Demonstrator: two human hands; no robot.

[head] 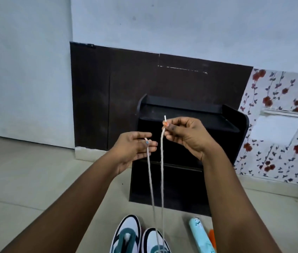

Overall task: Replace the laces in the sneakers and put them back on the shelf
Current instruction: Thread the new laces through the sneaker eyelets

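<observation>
Two white and green sneakers stand side by side on the floor at the bottom edge, the left sneaker (126, 236) and the right sneaker (154, 242). A white lace (161, 172) rises from the right sneaker in two taut strands. My left hand (132, 152) pinches the end of the left strand. Slightly higher, my right hand (186, 136) pinches the other strand near its tip, which pokes up above my fingers. Both hands are raised in front of the black shoe shelf (186, 161).
The shelf stands against a dark brown wall panel (111, 99), with floral wallpaper (281, 114) to its right. A light blue roll (200, 234) and an orange object (212, 240) lie on the tiled floor right of the sneakers.
</observation>
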